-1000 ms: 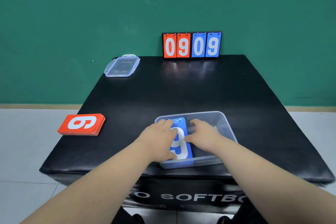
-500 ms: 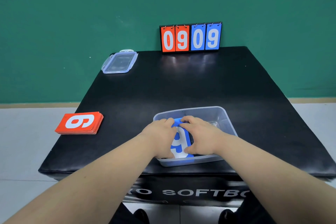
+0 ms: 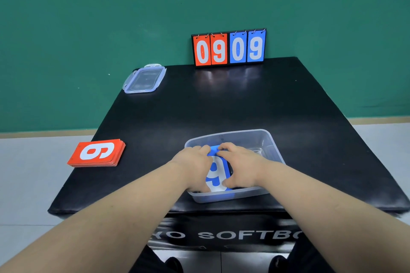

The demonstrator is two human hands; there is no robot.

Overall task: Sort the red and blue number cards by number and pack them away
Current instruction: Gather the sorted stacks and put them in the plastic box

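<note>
Blue card stack (image 3: 216, 170), long axis pointing away, clasped between my left grip (image 3: 193, 163) and right grip (image 3: 240, 162); red stack (image 3: 97, 153) lies leftward.

Even, soft light comes from above, bright enough that colours read clean. The glossy black table top (image 3: 221, 106) throws back pale, smeary streaks just in front of the flip scoreboard (image 3: 229, 47), a dull mirror of its digits. Shadows are faint: a thin dark line under the red number cards (image 3: 97, 153), and a soft patch inside the clear plastic box (image 3: 241, 138) beside the blue number cards (image 3: 218, 168). The wide lens bows the table's edges and stretches the forearms (image 3: 133, 206) towards the bottom corners. Everything looks slightly soft, and the green wall (image 3: 88, 29) is mottled
</note>
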